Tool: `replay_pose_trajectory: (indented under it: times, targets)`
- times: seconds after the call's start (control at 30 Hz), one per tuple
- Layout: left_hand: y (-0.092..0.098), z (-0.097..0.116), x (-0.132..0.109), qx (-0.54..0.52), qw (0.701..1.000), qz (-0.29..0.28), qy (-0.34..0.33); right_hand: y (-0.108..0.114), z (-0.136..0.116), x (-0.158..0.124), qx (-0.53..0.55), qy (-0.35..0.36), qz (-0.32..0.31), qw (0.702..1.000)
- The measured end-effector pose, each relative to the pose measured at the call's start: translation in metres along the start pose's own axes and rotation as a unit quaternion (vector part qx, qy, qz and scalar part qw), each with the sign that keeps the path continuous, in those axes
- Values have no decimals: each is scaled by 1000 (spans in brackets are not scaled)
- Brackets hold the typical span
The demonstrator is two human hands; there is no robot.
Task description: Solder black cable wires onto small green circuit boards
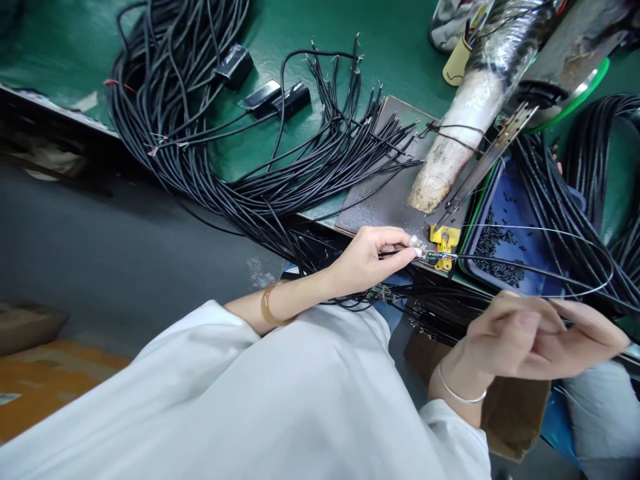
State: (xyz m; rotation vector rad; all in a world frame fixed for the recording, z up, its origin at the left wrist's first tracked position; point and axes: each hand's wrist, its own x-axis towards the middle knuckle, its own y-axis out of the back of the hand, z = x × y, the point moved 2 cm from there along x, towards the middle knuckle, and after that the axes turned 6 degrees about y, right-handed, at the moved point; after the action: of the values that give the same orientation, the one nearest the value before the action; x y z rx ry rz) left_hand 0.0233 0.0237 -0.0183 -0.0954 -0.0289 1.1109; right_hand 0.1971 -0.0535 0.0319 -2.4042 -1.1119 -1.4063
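Note:
My left hand point(373, 260) pinches the end of a black cable between thumb and fingertips. It meets a small green circuit board point(434, 256) lying at a yellow clip point(445, 241) on the bench edge. Just above the clip is the tip of a soldering iron point(487, 160), which slants down from the upper right. My right hand point(535, 333), lower right, has its fingers curled in. From it a thin silvery solder wire point(607, 257) loops round and back toward the iron tip. Another black cable point(505, 261) leaves the board to the right.
A large bundle of black cables point(200, 160) covers the green bench point(30, 40), its stripped ends over a brown board point(357, 207). A blue tray point(530, 200) holds small black pieces. A wrapped tube point(450, 147) overhangs the work. More wired boards point(380, 292) lie near my lap.

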Motion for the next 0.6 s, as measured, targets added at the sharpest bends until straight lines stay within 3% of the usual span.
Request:
replay_pose_trajectory:
  times: [0.1,0.17,0.3,0.47,0.6]
  targets:
    - [-1,1,1,-29,999,14,4,-3,-3,-5,-43,23,-8,999]
    - [0,3,2,-41,999,22,1,-8,-1,-10,-92,25,-90,991]
    - [-1,6,4,-52,998,33,-7,-20,5,-21,-127,164,-191,959]
    - [-3,6,4,-81,995,53,-8,-30,14,-23,-131,207,-178,953]
    - [-5,7,4,-78,995,68,5,-32,16,-20,-113,158,-189,963]
